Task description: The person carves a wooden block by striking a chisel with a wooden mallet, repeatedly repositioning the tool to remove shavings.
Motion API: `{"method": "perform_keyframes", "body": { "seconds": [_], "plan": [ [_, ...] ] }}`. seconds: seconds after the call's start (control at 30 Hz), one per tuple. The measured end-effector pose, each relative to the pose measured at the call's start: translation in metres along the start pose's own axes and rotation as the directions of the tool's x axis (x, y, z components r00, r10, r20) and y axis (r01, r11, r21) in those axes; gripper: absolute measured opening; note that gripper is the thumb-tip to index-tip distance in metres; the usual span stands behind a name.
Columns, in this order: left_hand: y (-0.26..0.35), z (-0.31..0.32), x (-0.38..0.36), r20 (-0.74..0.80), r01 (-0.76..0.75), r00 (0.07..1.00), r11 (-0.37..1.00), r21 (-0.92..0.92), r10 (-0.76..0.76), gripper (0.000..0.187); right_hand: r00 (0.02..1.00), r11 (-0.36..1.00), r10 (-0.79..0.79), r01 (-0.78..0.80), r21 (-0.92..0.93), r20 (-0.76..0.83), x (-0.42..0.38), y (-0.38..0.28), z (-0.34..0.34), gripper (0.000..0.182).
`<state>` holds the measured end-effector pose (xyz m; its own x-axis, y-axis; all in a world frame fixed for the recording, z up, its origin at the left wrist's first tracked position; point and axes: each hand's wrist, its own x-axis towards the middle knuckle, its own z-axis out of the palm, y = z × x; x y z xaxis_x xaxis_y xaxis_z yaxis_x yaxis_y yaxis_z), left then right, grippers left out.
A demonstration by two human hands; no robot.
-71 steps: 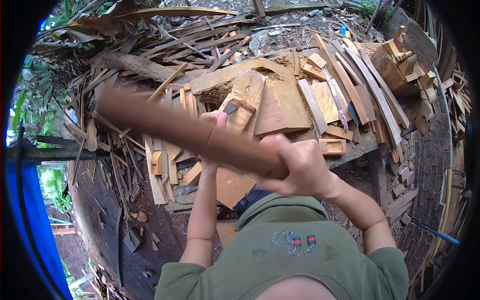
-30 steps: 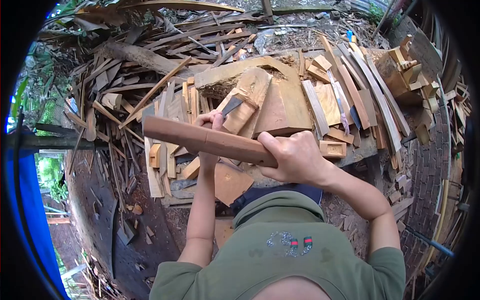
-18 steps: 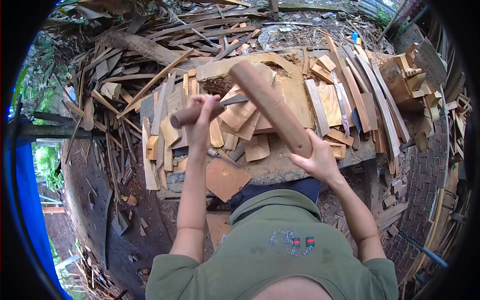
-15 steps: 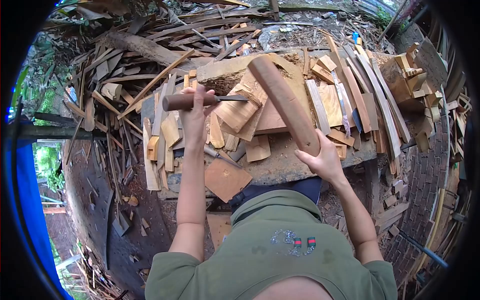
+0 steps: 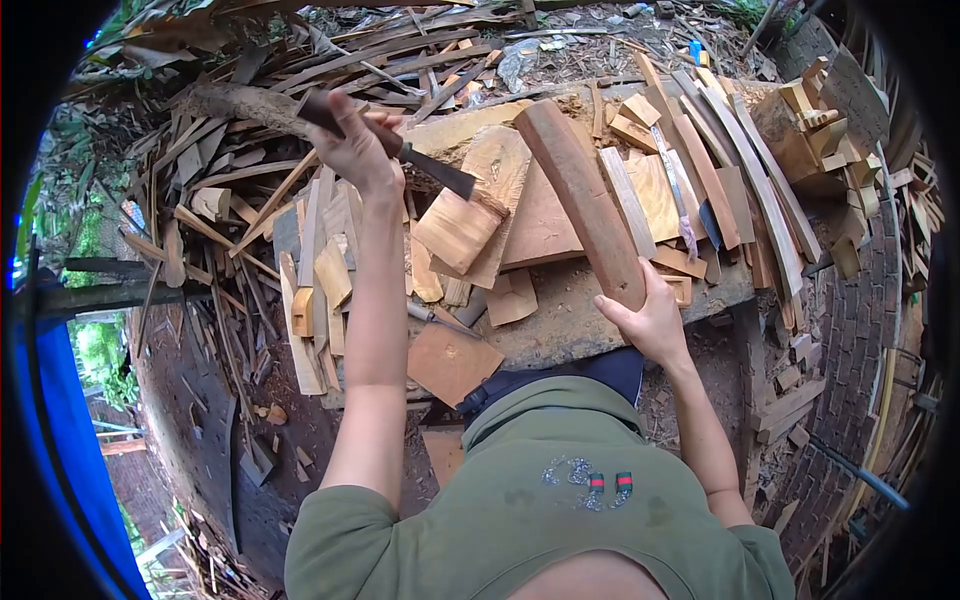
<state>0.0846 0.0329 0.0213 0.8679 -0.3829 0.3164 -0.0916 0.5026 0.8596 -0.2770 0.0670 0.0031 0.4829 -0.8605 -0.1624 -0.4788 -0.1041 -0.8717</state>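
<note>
My left hand (image 5: 362, 158) is wrapped round the brown handle of a chisel (image 5: 443, 175). Its flat metal blade slants down to the right, with the tip close over a light wooden block (image 5: 460, 232). That block shows a rough, splintered edge at its right and lies on other wood pieces on the workbench (image 5: 560, 345). In my right hand (image 5: 650, 318) is a thick wooden club (image 5: 578, 195), gripped at its near end. The club's far end points up and slightly left, over a broad wooden board (image 5: 545, 235).
Long wood strips (image 5: 715, 170) lie along the bench's right side. A square wooden piece (image 5: 452, 362) sits at the front edge, near my lap. Scrap wood (image 5: 230, 170) is heaped at the left, and a carved wooden stump (image 5: 810, 135) stands at the far right.
My left hand has moved up and left with the chisel, whose blade now tilts down to the right. The right hand and club have shifted slightly right.
</note>
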Motion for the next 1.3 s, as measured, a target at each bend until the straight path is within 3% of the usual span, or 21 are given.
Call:
{"method": "perform_keyframes", "body": {
  "seconds": [0.03,0.17,0.23,0.27,0.33,0.47,0.53,0.63,0.73,0.87,1.3],
  "plan": [
    [-0.006,0.005,0.007,0.101,-0.061,0.993,0.998,0.015,0.059,0.050,1.000,1.000,0.008,-0.008,0.002,-0.005,0.001,0.001,0.000,0.057],
    [-0.016,0.027,0.014,0.280,-0.026,0.960,0.999,0.035,0.015,0.045,0.998,0.997,0.064,-0.065,0.030,0.028,0.008,0.005,0.003,0.058],
    [-0.019,0.035,0.014,0.387,0.162,0.908,0.986,0.036,-0.163,0.054,0.996,0.996,0.086,-0.087,0.032,0.034,0.010,0.008,0.006,0.058],
    [-0.019,0.036,0.014,0.387,0.165,0.907,0.985,0.042,-0.168,0.054,0.998,0.997,0.068,-0.068,0.042,0.014,0.011,0.010,0.008,0.059],
    [-0.021,0.039,0.011,0.448,0.318,0.833,0.944,0.090,-0.324,0.066,0.999,0.997,0.054,-0.053,0.054,-0.007,0.015,0.012,0.009,0.059],
    [-0.034,0.045,0.002,0.518,0.266,0.792,0.946,0.184,-0.323,0.073,0.993,0.989,0.121,-0.122,0.081,0.017,0.022,0.016,0.010,0.058],
    [-0.037,0.052,-0.001,0.533,0.235,0.801,0.962,0.141,-0.273,0.072,0.990,0.987,0.139,-0.141,0.078,0.031,0.026,0.016,0.010,0.057],
    [-0.034,0.057,-0.005,0.555,0.185,0.792,0.966,0.180,-0.255,0.072,0.982,0.981,0.167,-0.173,0.082,0.085,0.032,0.014,0.010,0.065],
    [-0.028,0.064,-0.010,0.551,0.224,0.791,0.963,0.147,-0.268,0.071,0.987,0.985,0.139,-0.147,0.096,0.087,0.036,0.013,0.013,0.064],
    [-0.037,0.065,-0.015,0.600,0.133,0.768,0.972,0.191,-0.224,0.067,0.990,0.983,0.125,-0.133,0.123,0.070,0.041,0.012,0.017,0.061],
    [-0.042,0.070,-0.025,0.672,0.108,0.715,0.980,0.164,-0.192,0.057,0.993,0.985,0.118,-0.119,0.126,0.019,0.050,0.010,0.005,0.062]
  ]
}}
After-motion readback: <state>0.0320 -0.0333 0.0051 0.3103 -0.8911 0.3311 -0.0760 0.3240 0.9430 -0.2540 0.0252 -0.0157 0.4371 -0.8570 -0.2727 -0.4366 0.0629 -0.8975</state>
